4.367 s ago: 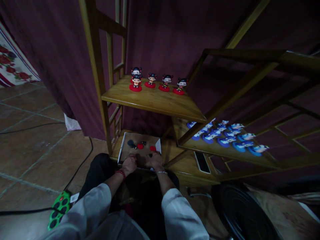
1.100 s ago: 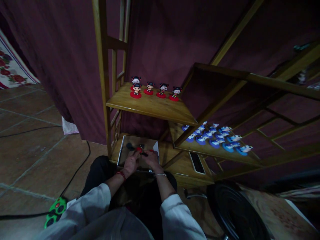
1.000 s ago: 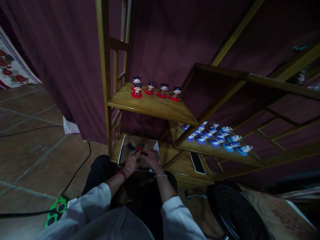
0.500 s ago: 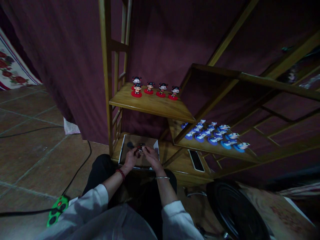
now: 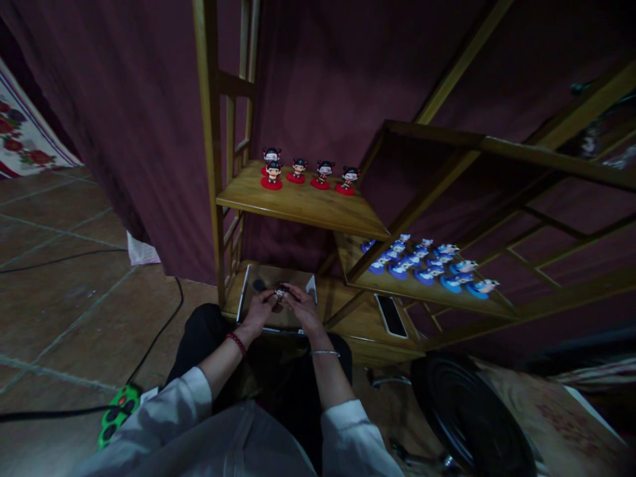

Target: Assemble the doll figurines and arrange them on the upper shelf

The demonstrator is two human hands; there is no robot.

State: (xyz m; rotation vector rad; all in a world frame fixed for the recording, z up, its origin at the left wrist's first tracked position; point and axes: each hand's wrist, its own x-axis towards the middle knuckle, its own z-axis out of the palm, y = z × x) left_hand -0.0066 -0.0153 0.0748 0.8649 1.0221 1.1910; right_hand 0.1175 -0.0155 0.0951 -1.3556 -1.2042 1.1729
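Observation:
Between my two hands is a small black-haired figurine, held over an open cardboard box on the low shelf. My left hand, with a red bead bracelet at the wrist, pinches it from the left. My right hand, above a silver bangle, grips it from the right. The fingers partly hide its body. Similar figurines on red bases, such as a front one, stand on the wooden shelf above. Inside the box, contents are too dark to make out.
Several blue-and-white figurines stand in rows on a shelf to the right. A phone lies on the lower board. A black round stool is at right; a green power strip with cables is on the floor at left.
My hands have turned the figurine so its head and face now show upright between the fingers. The view has shifted slightly. The shelved figurines stay in place.

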